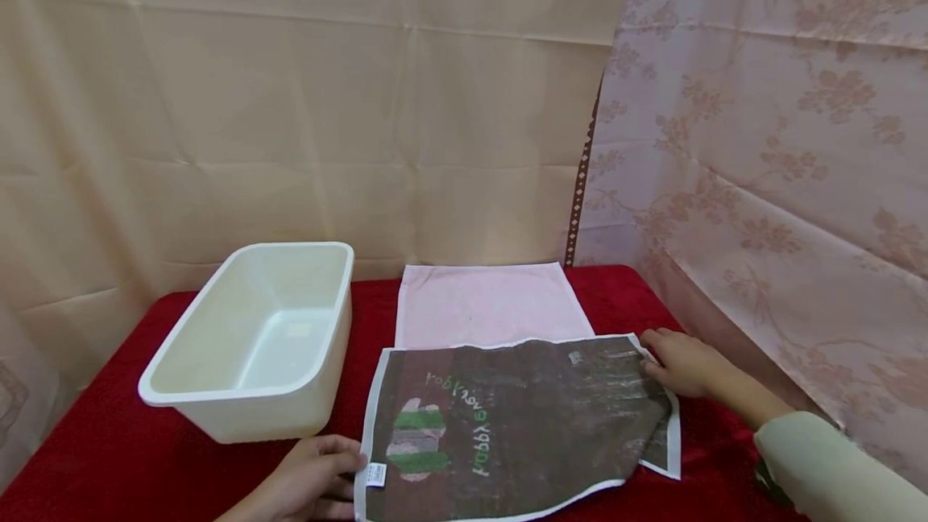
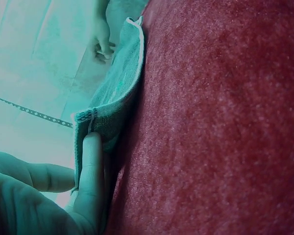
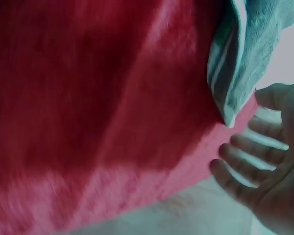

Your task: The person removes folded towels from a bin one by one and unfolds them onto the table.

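A dark brown towel [image 1: 536, 417] with a white border lies across the front of the red-covered table, showing reversed lettering and a green-and-pink striped figure. Its lower right part is folded and uneven. My left hand [image 1: 308, 480] pinches the left edge by a small white label; in the left wrist view, the fingers [image 2: 90, 171] have the towel's edge [image 2: 108, 107] between them. At the upper right corner is my right hand [image 1: 685, 361]. The right wrist view shows that hand [image 3: 269, 161] with its fingers spread beside the towel [image 3: 245, 58], not curled round it.
Behind the brown towel a pink towel [image 1: 493, 304] lies flat, its front edge covered. A white plastic basin [image 1: 329, 361] stands at the left on the red cloth [image 1: 94, 441]. Beige curtain [image 1: 326, 103] hangs behind the table, and flowered curtain [image 1: 783, 143] along the right.
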`<state>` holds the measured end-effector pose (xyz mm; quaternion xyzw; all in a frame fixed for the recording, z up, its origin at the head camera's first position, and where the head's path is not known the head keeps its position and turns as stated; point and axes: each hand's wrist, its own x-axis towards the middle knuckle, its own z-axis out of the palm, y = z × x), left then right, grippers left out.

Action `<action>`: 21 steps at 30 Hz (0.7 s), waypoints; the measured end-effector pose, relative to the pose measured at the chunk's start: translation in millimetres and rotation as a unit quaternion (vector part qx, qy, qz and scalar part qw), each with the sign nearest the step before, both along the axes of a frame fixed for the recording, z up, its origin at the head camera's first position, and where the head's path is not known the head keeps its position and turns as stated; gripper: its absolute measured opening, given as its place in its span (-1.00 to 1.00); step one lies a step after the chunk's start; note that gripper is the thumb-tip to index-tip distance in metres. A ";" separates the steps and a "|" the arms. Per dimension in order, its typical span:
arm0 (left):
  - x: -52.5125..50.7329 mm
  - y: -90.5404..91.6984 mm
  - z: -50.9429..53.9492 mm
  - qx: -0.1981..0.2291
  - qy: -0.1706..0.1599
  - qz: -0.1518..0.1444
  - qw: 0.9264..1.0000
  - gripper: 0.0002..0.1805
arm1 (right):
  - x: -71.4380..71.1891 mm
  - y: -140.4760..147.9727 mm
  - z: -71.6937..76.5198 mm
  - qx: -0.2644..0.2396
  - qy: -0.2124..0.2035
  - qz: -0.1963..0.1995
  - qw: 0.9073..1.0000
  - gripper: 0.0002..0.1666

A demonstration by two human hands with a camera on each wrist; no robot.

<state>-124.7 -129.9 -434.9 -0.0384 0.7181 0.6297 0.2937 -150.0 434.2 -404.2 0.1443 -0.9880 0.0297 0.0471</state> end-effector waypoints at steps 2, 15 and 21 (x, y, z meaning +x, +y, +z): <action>0.0 0.8 -0.2 -0.004 -0.002 0.002 1.000 -0.76 | 1.7 1.4 -5.5 -0.040 -0.016 -0.032 0.999 -0.62; 0.2 1.7 1.3 -0.008 -0.007 0.010 1.000 -0.76 | 24.0 3.5 -10.6 -0.386 -0.216 -0.173 0.880 -0.53; -0.7 2.6 -0.1 -0.007 -0.008 0.014 1.000 -0.77 | 37.6 15.5 -14.4 -0.478 -0.298 -0.111 0.819 -0.20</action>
